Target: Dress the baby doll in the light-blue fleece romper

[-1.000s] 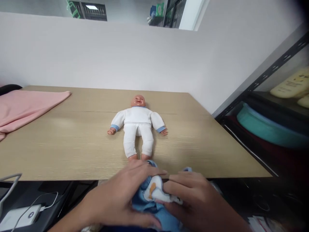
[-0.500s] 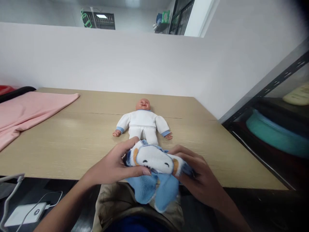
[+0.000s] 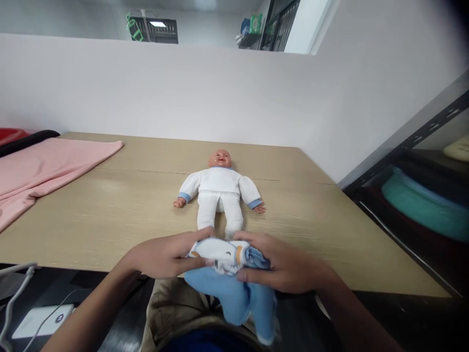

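Above the near edge of the worktop (image 3: 146, 220), the left hand (image 3: 164, 254) and right hand (image 3: 293, 264) grip a blue-and-white cloth item (image 3: 232, 296), obstructing view of the feet of a white-clad doll (image 3: 220, 181) lying beyond. Pink cloth (image 3: 54, 166) lies left; a dark shelf (image 3: 428, 164) stands right. Surface wood-toned, pale wall (image 3: 183, 98) at far side.

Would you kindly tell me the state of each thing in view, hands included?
Left hand: gripping the garment's left side
Right hand: gripping its right side
Blue-and-white garment: held up, bunched at top, blue part hanging
Doll: lying face up, arms spread, dressed in white
Pink cloth: spread, creased, on the table
White device: lying flat, cable across it
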Demonstrator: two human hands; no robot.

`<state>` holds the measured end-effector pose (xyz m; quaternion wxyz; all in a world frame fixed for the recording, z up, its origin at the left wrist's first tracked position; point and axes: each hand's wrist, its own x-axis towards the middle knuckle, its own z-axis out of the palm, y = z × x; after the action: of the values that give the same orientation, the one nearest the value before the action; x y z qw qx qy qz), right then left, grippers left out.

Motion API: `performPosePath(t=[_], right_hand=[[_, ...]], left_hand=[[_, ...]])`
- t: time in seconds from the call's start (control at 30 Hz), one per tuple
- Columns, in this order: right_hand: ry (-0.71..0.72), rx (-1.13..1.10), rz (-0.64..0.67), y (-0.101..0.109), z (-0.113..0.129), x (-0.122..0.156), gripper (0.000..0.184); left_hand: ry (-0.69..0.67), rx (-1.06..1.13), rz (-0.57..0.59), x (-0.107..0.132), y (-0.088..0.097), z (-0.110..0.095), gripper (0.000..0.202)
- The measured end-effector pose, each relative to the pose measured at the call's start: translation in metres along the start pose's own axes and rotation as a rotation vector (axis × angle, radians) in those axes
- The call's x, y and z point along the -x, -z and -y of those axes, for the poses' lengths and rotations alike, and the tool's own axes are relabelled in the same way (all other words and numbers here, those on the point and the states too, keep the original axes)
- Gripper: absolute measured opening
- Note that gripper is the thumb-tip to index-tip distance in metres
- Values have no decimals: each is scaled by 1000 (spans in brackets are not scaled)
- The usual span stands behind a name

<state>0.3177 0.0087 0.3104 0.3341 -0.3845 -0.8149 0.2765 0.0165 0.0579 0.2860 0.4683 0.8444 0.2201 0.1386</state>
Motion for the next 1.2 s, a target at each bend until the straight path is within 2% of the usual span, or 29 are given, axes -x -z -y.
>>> performPosePath(t=[0.07, 0.13, 0.27, 0.33, 0.47, 0.57, 0.67, 0.73, 0.77, 0.87, 0.93, 1.0, 1.07, 1.2], right_hand=[[-59, -127, 207, -2, -1, -3, 27], [-126, -191, 277, -7, -5, -5, 32], [-264, -135, 181, -21, -12, -7, 41], [-287, -139, 139, -25, -13, -7, 43], [-221, -200, 238, -21, -14, -9, 38], [-194, -126, 264, -11, -12, -9, 36], [-166, -58, 336, -1, -8, -9, 34], [-161, -10, 375, 4, -6, -8, 23], [-145, 17, 371, 5, -6, -8, 19], [-18, 23, 317, 6, -10, -9, 20], [56, -2, 241, 5, -13, -8, 16], [66, 8, 160, 4, -15, -8, 12], [10, 45, 123, 1, -17, -6, 16], [-235, 44, 196, -12, -30, -4, 27]], left_hand=[[64, 77, -134, -1, -8, 2, 32], [74, 158, -207, -2, -13, 5, 38], [108, 216, -167, -4, -13, 16, 56], [140, 198, -140, -3, -9, 21, 56], [167, 238, -86, -3, -3, 24, 49], [176, 229, -74, -3, 0, 22, 46], [121, 146, -97, -4, 0, 21, 44], [67, 123, -76, -7, -1, 19, 40], [40, 114, -65, -9, -1, 19, 38], [-22, 13, -87, -14, 3, 16, 37], [-35, -91, -106, -14, 8, 12, 39], [-26, -165, -82, -13, 14, 9, 43], [-2, -179, -42, -10, 19, 8, 48], [101, -91, 33, -12, 16, 17, 44]])
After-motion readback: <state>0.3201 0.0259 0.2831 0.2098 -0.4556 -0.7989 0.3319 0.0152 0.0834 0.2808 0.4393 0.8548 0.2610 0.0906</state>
